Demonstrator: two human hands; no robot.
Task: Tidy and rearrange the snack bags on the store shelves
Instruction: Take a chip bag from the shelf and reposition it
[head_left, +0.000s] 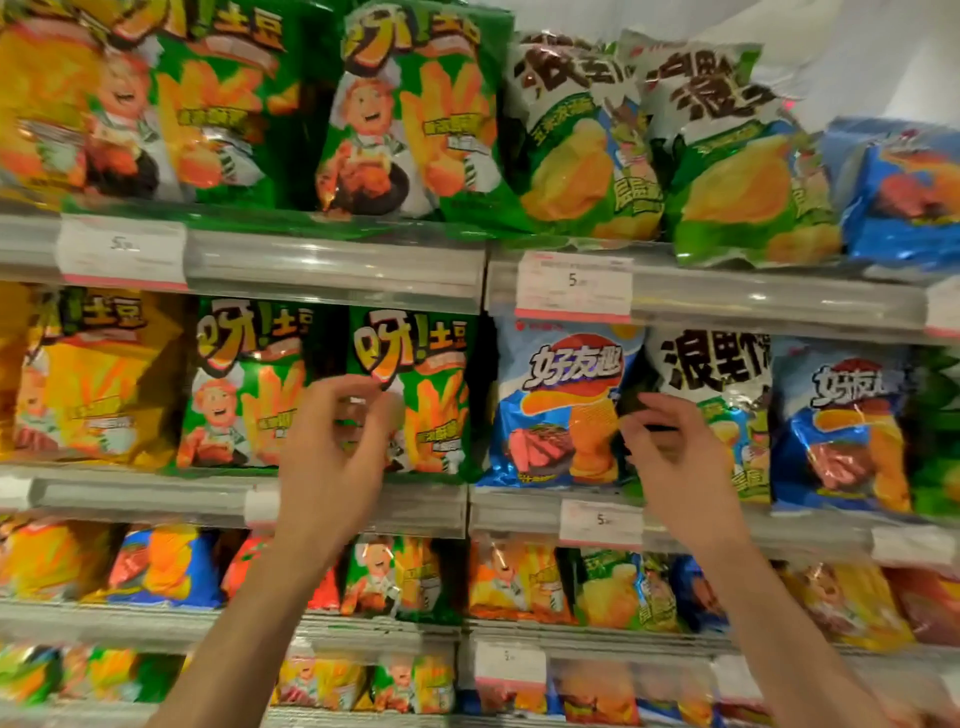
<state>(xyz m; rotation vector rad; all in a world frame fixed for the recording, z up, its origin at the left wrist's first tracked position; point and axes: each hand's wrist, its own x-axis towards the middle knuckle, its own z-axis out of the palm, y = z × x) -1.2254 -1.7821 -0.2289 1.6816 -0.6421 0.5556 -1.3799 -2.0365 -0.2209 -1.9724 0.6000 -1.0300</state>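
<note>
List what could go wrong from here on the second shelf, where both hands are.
The white-and-green crinkled chip bag sits between two blue bags; the right hand at its dark edge may drag the blue foil chip bag forward off the shelf. The left hand, fingers curled before the green fries bag, could tip it.

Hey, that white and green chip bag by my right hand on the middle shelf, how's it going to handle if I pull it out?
The white and green chip bag looks puffed, so probably light and squashy. Its glossy film may be slippery. It sits tight between blue bags, so pulling it might drag or tip them.
</note>
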